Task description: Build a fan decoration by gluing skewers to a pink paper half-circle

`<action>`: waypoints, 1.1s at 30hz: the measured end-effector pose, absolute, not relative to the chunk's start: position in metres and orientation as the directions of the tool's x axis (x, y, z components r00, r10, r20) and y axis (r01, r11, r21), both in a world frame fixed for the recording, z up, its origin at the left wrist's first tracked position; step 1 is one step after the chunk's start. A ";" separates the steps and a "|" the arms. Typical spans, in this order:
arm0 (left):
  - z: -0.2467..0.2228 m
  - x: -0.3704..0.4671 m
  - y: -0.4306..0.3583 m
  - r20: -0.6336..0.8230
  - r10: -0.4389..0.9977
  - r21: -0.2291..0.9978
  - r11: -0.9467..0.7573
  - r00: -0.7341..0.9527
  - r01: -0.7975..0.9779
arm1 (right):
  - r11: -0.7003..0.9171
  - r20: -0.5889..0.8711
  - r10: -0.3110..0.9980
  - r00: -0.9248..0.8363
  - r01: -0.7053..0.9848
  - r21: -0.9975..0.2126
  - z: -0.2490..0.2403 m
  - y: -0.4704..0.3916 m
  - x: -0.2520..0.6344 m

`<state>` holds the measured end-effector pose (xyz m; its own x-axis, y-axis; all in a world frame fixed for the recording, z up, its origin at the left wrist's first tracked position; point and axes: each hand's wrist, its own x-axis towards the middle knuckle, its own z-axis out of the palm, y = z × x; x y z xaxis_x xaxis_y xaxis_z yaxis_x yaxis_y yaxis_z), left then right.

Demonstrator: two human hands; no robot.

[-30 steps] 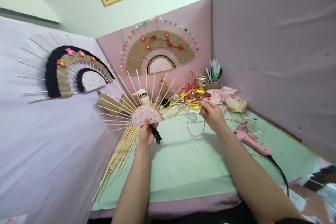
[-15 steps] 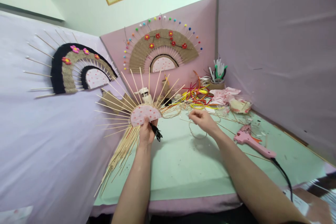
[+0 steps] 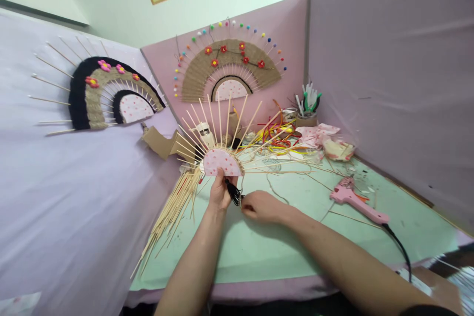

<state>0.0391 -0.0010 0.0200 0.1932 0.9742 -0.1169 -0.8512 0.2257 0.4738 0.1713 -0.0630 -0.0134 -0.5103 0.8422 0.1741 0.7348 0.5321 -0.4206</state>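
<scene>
My left hand (image 3: 221, 192) grips the lower edge of a half-round fan base (image 3: 222, 162), pink-white with red dots. Thin wooden sticks (image 3: 219, 118) spread from its curved rim, and twine is wrapped along that rim on the right. Below the base, beside my left fingers, hangs a black tassel (image 3: 233, 192). My right hand (image 3: 261, 206) is closed in a pinch on a strand of twine (image 3: 242, 185) running down from the base's right end, close to the tassel. More of the twine trails on the table behind my right hand.
A pink glue gun (image 3: 357, 200) with a black cord lies at right. Loose sticks (image 3: 174, 212) are piled at left. Behind are coloured pipe cleaners (image 3: 272, 131), dotted cloth (image 3: 318, 134) and a holder of glue sticks (image 3: 307, 119). Two finished fans (image 3: 231, 66) hang on the partitions.
My right hand has moved left and down, beside the tassel, bringing the twine along. The fan base in my left hand has shifted right and turned clockwise.
</scene>
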 end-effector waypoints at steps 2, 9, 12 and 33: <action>0.021 0.038 0.000 -0.106 0.974 0.453 0.228 0.202 -0.862 | 0.485 0.200 0.873 -0.444 0.755 -0.441 -0.011 -0.057 0.183; 0.019 0.033 0.005 -0.147 0.959 0.427 0.284 0.244 -0.859 | 0.347 0.324 0.937 -0.127 0.415 -0.841 -0.004 -0.037 0.217; 0.013 0.037 0.004 -0.167 0.944 0.437 0.328 0.283 -0.837 | 0.271 0.272 0.961 -0.041 -0.026 -0.962 -0.001 -0.036 0.213; -0.003 0.042 0.002 -0.140 0.897 0.561 0.420 0.419 -0.713 | 0.001 0.121 0.972 -0.201 -0.509 -0.861 0.009 -0.045 0.200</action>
